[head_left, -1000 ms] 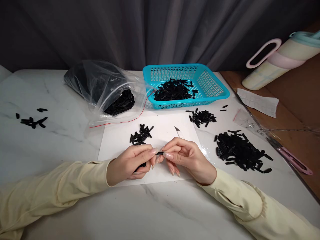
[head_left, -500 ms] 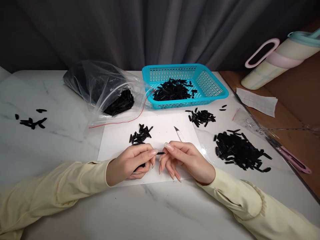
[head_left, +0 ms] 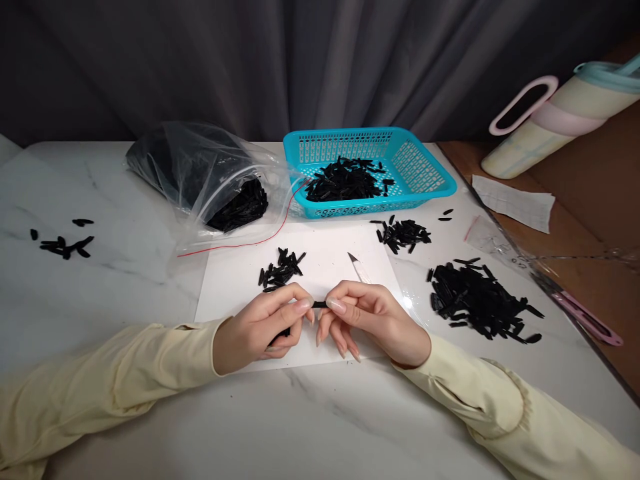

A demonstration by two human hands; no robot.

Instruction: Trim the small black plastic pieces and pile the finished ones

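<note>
Head view: I see left hand [head_left: 260,327] and right hand [head_left: 373,317] both pinched shut on one slim black plastic piece [head_left: 320,305], bridging their fingertips, long axis left-right. Blade [head_left: 356,261] lies just beyond right hand.

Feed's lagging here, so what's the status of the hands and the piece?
Left hand and right hand both pinching one small black piece over the white sheet. Blade lies just beyond the right hand. Nothing between them.
</note>
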